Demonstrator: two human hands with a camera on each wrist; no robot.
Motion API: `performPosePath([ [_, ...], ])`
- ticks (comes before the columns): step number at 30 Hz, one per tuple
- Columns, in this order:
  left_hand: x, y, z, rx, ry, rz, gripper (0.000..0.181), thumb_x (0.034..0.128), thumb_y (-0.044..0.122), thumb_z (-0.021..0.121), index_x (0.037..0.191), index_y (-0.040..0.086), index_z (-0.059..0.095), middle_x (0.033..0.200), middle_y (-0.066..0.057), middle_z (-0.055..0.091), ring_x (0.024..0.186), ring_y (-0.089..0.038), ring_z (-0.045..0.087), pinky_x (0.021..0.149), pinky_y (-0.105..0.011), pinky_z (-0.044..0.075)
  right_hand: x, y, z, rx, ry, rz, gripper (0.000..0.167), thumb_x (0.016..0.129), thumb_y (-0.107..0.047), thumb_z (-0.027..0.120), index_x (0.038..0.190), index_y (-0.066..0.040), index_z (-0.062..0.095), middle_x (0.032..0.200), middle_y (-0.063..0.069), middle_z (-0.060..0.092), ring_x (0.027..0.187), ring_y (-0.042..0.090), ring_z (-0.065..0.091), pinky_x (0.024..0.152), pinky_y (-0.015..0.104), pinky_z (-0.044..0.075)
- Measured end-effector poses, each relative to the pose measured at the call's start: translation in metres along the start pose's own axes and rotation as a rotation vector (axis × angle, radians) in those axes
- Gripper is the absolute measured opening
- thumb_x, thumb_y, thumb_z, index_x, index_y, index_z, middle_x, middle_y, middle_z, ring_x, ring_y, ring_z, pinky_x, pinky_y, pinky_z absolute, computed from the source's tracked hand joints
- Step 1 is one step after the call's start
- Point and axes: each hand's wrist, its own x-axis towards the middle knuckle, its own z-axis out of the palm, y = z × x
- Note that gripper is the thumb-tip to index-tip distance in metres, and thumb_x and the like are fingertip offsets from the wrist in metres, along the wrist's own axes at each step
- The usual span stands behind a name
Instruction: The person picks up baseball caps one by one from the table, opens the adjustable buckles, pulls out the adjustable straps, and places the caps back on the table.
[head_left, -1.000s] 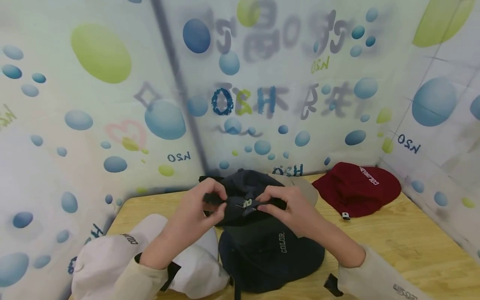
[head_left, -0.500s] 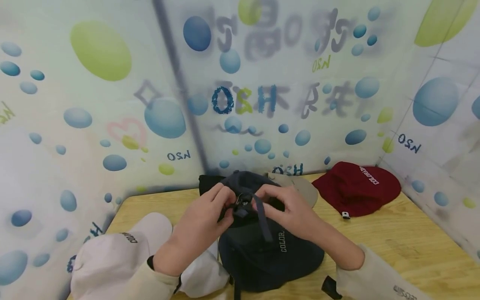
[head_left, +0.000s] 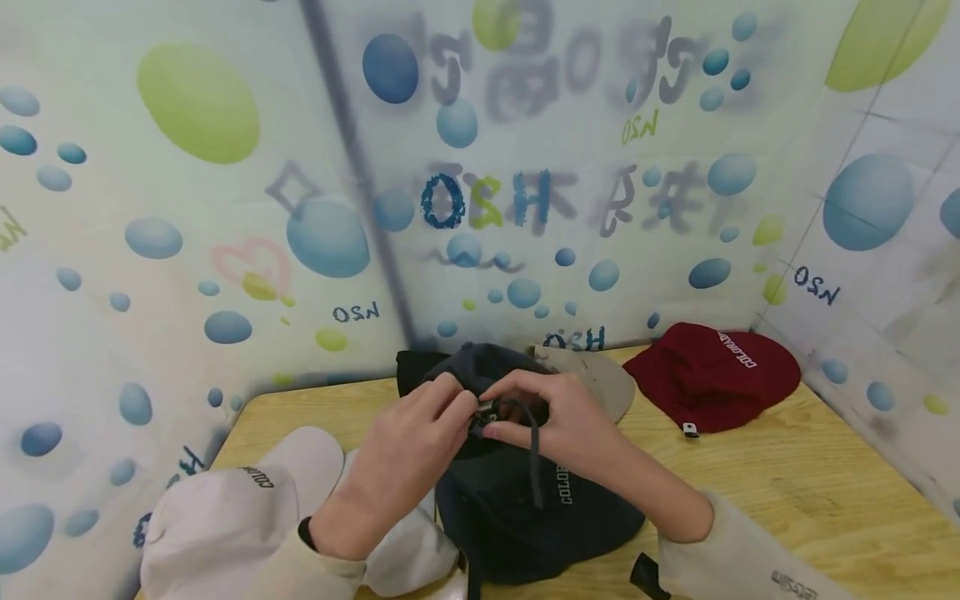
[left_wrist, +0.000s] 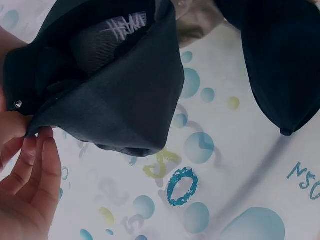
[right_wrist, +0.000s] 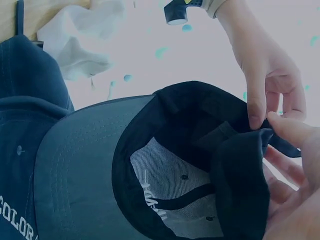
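Both hands are at the back of a dark navy cap, whose opening faces me and whose brim reaches down over another dark cap lettered COLOR. My left hand pinches the back strap near a small metal fitting. The right hand grips the same strap from the other side, thumb and fingertips almost meeting the left ones. A loose strap end hangs beside the right fingers. In the right wrist view, the inside of the held cap shows striped lining. Fingers partly cover the fitting.
White caps lie at the left of the wooden table. Behind the held cap are a black item and a beige cap. A red cap sits at the back right, near the patterned wall.
My hands have come together from a spread grip on the strap. A loose strap end now hangs by the right hand, and the left hand has turned its back towards me.
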Motion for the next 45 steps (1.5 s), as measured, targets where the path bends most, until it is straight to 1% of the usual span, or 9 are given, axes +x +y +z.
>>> performPosePath([
  [5,0.0,0.0,0.001,-0.011,0.011,0.023,0.027,0.0826,0.007,0.08,0.093,0.011,0.055,0.086,0.0,0.05,0.063,-0.01,0.047,0.051,-0.02,0.042,-0.001,-0.002,0.001,0.008,0.006,0.02,0.025,0.086,-0.026,0.079,0.11,-0.026,0.072,0.092,-0.008,0.074,0.079,0.003,0.068,0.066,0.026,0.055],
  [14,0.003,0.001,0.002,-0.018,0.004,0.02,0.028,0.0829,0.009,0.08,0.094,0.012,0.054,0.088,0.001,0.05,0.065,-0.01,0.047,0.051,-0.019,0.042,-0.004,0.005,0.004,0.084,0.076,0.001,0.025,0.087,-0.016,0.078,0.111,-0.017,0.071,0.1,0.001,0.076,0.087,0.007,0.074,0.078,0.028,0.059],
  [23,0.006,0.002,0.0,-0.019,0.081,0.061,0.028,0.0808,0.001,0.077,0.09,0.011,0.053,0.087,0.0,0.05,0.064,-0.011,0.046,0.048,-0.02,0.038,0.002,0.007,-0.008,0.395,-0.084,0.204,0.034,0.093,-0.012,0.07,0.123,0.001,0.062,0.115,0.019,0.073,0.1,0.013,0.069,0.088,0.027,0.058],
  [28,0.008,0.004,0.001,-0.018,0.107,0.092,0.03,0.0803,-0.001,0.078,0.09,0.011,0.053,0.089,-0.001,0.051,0.065,-0.012,0.046,0.05,-0.021,0.037,0.003,0.011,-0.012,0.505,-0.127,0.294,0.032,0.095,-0.013,0.067,0.121,0.004,0.06,0.11,0.01,0.075,0.102,0.017,0.07,0.099,0.034,0.055],
  [32,0.008,0.003,0.002,-0.017,0.073,0.101,0.03,0.0813,-0.001,0.078,0.091,0.011,0.052,0.089,-0.002,0.05,0.066,-0.012,0.045,0.053,-0.022,0.038,0.003,0.014,-0.015,0.584,-0.153,0.31,0.019,0.097,-0.014,0.065,0.113,-0.005,0.062,0.097,-0.004,0.073,0.1,0.013,0.069,0.095,0.028,0.055],
  [36,0.003,-0.003,0.003,-0.005,0.018,0.063,0.031,0.0818,-0.001,0.077,0.092,0.01,0.051,0.088,-0.002,0.048,0.068,-0.012,0.043,0.055,-0.022,0.038,0.003,0.016,-0.021,0.673,-0.178,0.318,0.009,0.098,-0.014,0.063,0.105,-0.017,0.064,0.09,-0.009,0.069,0.094,0.009,0.067,0.085,0.022,0.053],
  [39,-0.003,-0.009,0.003,0.01,0.002,0.006,0.029,0.0829,0.0,0.075,0.093,0.01,0.05,0.087,-0.002,0.044,0.064,-0.011,0.039,0.051,-0.02,0.036,0.002,0.016,-0.025,0.692,-0.179,0.318,0.011,0.099,-0.011,0.061,0.103,-0.021,0.065,0.09,-0.01,0.069,0.091,0.008,0.066,0.082,0.02,0.051],
  [43,-0.009,-0.019,0.001,-0.028,0.015,-0.106,0.028,0.0825,-0.002,0.072,0.089,0.009,0.046,0.086,-0.003,0.04,0.057,-0.008,0.032,0.047,-0.016,0.03,0.0,0.016,-0.031,0.704,-0.157,0.331,0.02,0.099,-0.004,0.058,0.102,-0.022,0.065,0.09,-0.011,0.069,0.093,0.006,0.066,0.084,0.017,0.053],
  [45,-0.012,-0.025,-0.001,-0.094,0.021,-0.192,0.03,0.0813,-0.004,0.072,0.087,0.009,0.046,0.086,-0.003,0.041,0.058,-0.006,0.038,0.048,-0.015,0.037,-0.001,0.016,-0.033,0.716,-0.159,0.329,0.022,0.098,-0.001,0.057,0.103,-0.021,0.065,0.091,-0.01,0.068,0.094,0.006,0.065,0.086,0.018,0.054],
])
